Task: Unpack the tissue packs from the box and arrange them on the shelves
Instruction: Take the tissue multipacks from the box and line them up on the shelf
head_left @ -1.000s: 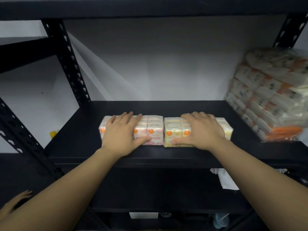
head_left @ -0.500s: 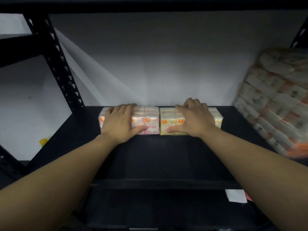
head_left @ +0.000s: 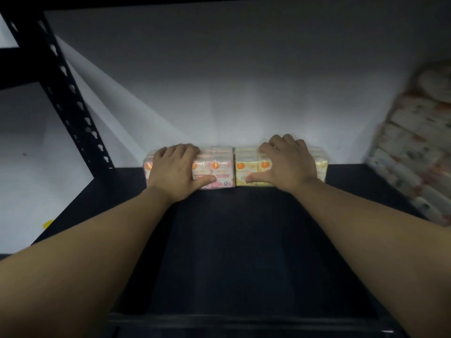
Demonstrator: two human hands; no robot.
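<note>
Against the wall, two hands (head_left: 173, 172) (head_left: 288, 165) each grip one tissue pack (head_left: 220, 170) (head_left: 247, 170).

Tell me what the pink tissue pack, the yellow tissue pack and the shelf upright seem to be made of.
Pink tissue pack: thin clear plastic film over printed packets, judging by its soft sheen.
Yellow tissue pack: apparently the same glossy film wrap.
Shelf upright: probably steel painted matt black, given the punched keyhole slots along its length.
</note>
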